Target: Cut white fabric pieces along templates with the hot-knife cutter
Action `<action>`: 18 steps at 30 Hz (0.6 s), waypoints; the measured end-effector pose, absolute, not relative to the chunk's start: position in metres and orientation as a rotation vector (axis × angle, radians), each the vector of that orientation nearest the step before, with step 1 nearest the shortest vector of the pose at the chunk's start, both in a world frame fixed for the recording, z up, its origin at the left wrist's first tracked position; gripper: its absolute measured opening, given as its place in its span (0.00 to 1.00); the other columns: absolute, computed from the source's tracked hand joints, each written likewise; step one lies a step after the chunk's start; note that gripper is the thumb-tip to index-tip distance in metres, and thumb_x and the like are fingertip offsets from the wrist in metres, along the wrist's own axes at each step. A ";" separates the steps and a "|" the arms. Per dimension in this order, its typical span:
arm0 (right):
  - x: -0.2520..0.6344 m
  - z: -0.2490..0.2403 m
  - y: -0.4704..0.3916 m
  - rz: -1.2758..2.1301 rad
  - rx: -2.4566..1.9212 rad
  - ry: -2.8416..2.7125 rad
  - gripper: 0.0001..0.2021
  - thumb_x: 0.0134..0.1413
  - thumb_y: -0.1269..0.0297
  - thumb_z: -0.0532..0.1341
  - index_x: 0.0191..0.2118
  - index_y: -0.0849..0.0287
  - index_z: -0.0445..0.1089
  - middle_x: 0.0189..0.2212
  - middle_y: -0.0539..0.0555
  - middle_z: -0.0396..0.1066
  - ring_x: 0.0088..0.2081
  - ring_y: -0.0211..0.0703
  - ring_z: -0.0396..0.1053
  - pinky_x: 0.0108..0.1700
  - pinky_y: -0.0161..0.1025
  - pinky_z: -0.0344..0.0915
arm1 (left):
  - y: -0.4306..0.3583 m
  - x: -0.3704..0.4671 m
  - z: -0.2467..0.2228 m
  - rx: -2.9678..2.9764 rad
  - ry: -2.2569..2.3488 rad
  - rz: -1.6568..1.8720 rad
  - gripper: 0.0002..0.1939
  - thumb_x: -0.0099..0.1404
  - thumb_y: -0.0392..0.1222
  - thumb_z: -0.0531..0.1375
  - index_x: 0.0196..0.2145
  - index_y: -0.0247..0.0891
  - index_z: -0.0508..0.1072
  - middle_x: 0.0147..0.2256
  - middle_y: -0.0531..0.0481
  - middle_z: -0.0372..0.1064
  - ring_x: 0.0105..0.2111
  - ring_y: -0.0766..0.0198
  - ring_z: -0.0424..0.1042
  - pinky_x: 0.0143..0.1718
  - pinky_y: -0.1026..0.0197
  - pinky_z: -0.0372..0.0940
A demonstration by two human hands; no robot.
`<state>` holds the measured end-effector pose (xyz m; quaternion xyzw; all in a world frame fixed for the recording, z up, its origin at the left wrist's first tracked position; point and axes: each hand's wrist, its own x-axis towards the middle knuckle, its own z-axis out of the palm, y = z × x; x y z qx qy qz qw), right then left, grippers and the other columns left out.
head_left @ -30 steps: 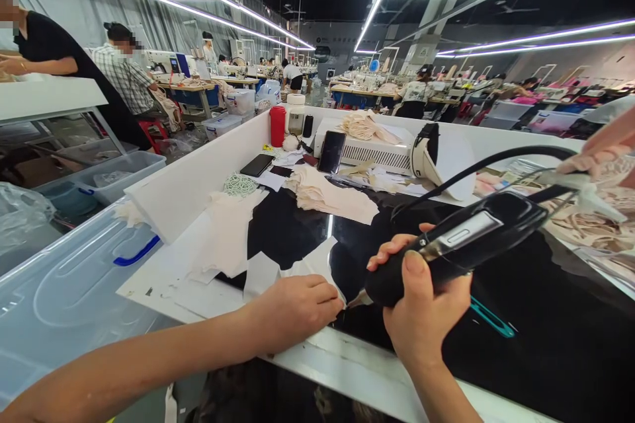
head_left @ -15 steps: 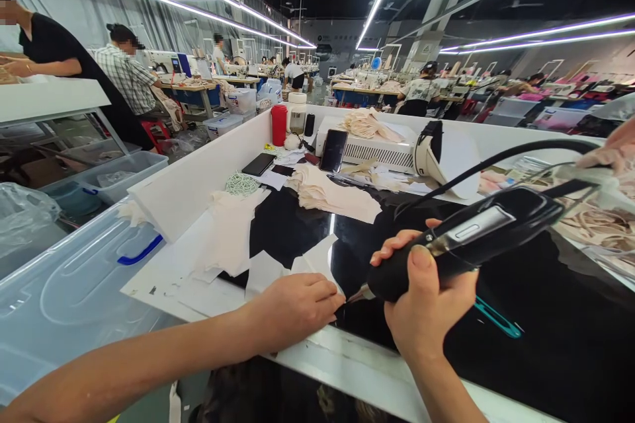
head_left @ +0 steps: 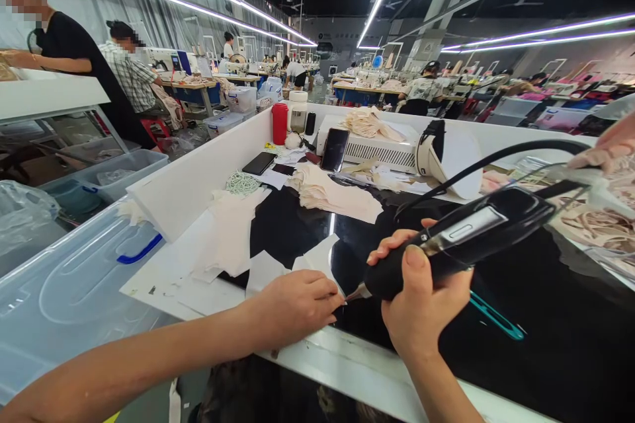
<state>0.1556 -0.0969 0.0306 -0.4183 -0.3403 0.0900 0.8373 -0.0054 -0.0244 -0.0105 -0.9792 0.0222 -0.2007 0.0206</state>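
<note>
My right hand (head_left: 421,291) is wrapped round a black handheld tool (head_left: 461,231) with a silver panel and a cable at its back end. The tool's metal tip (head_left: 359,292) points left and down, close to the fingertips of my left hand (head_left: 297,307). Those fingers are pressed together on the corner of a white fabric piece (head_left: 317,258) lying on the black tabletop (head_left: 278,228). Pale fabric (head_left: 231,228) lies left of it, and a stack of cream pieces (head_left: 337,195) lies beyond. What is under my left palm is hidden.
A teal tool (head_left: 497,317) lies right of my right hand. Farther back are a phone (head_left: 335,149), a red cup (head_left: 279,124) and a white vented box (head_left: 380,151). Another person's hand (head_left: 608,145) is at the right edge. A clear bin (head_left: 74,297) stands left.
The black tool and my right hand have shifted slightly left, bringing the tip nearer my left fingertips. My left hand has barely moved.
</note>
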 end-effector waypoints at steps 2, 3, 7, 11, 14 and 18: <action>0.155 0.031 -0.097 0.196 -0.874 -0.720 0.21 0.55 0.58 0.72 0.51 0.54 0.66 0.30 0.45 0.72 0.24 0.38 0.70 0.27 0.39 0.71 | -0.024 -0.006 -0.008 -3.047 0.055 -0.624 0.10 0.77 0.38 0.58 0.51 0.31 0.74 0.43 0.44 0.75 0.48 0.61 0.74 0.56 0.59 0.69; 0.155 0.031 -0.097 0.196 -0.870 -0.720 0.21 0.56 0.59 0.72 0.51 0.54 0.66 0.30 0.45 0.72 0.24 0.38 0.70 0.27 0.39 0.71 | -0.023 -0.006 -0.008 -3.050 0.045 -0.613 0.10 0.77 0.38 0.59 0.51 0.32 0.73 0.43 0.45 0.75 0.48 0.61 0.74 0.55 0.59 0.69; 0.154 0.031 -0.097 0.193 -0.880 -0.722 0.21 0.56 0.58 0.72 0.51 0.54 0.66 0.30 0.45 0.72 0.24 0.38 0.70 0.27 0.39 0.71 | -0.022 -0.007 -0.006 -3.031 0.004 -0.568 0.12 0.74 0.41 0.63 0.52 0.34 0.73 0.44 0.45 0.74 0.47 0.59 0.74 0.53 0.56 0.70; 0.155 0.029 -0.097 0.187 -0.892 -0.729 0.21 0.56 0.57 0.72 0.51 0.54 0.66 0.30 0.45 0.72 0.26 0.39 0.71 0.29 0.40 0.71 | -0.019 -0.008 -0.010 -3.000 0.033 -0.608 0.14 0.74 0.42 0.62 0.54 0.33 0.73 0.49 0.43 0.74 0.53 0.57 0.73 0.62 0.51 0.65; 0.155 0.029 -0.097 0.184 -0.882 -0.731 0.21 0.56 0.58 0.72 0.51 0.54 0.66 0.30 0.46 0.72 0.26 0.39 0.70 0.29 0.40 0.70 | -0.017 -0.011 -0.012 -3.030 0.051 -0.583 0.15 0.74 0.42 0.62 0.55 0.33 0.72 0.49 0.43 0.75 0.53 0.57 0.74 0.64 0.51 0.64; 0.155 0.029 -0.097 0.187 -0.889 -0.724 0.21 0.56 0.58 0.72 0.51 0.54 0.66 0.30 0.46 0.72 0.26 0.40 0.70 0.30 0.41 0.71 | -0.014 -0.014 -0.010 -3.098 0.009 -0.554 0.15 0.73 0.42 0.63 0.55 0.36 0.73 0.51 0.42 0.74 0.51 0.57 0.74 0.60 0.52 0.67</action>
